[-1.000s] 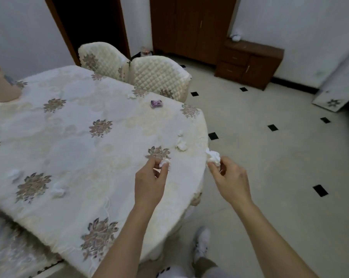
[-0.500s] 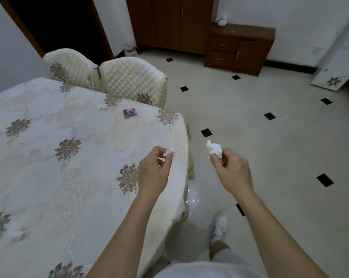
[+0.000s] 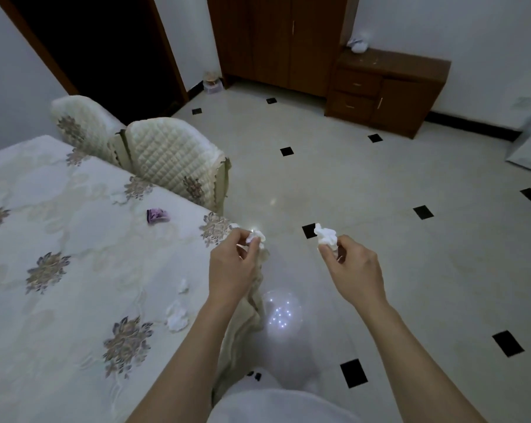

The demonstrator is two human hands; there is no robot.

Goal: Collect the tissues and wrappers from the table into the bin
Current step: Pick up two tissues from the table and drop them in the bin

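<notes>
- Compared with 1 second ago, both hands are now carried off the tabletop (image 3: pixel 59 270) and out over the floor (image 3: pixel 380 193); the view is turned toward the open room.
- 1 crumpled tissue (image 3: pixel 256 237) is pinched in the closed fingers of the left hand (image 3: pixel 232 270), just past the tabletop edge.
- A second tissue (image 3: pixel 326 236) is gripped by the closed fingers of the right hand (image 3: pixel 354 270), fully above the floor.
- This is judged as the carrying step: 2 tissues are collected, and the bin is not seen in this view, so its place cannot be told.
- The task is not finished: a purple wrapper (image 3: pixel 156 215) and at least 2 white tissue pieces (image 3: pixel 176 315) are left on the tabletop, near its right edge.
- The rounded tabletop edge with its hanging cloth is just beside the left forearm, and 2 quilted chairs (image 3: pixel 172 157) are standing against the far side.
- To the right and ahead the floor is wide and free, up to the wooden cabinet (image 3: pixel 386 87).
</notes>
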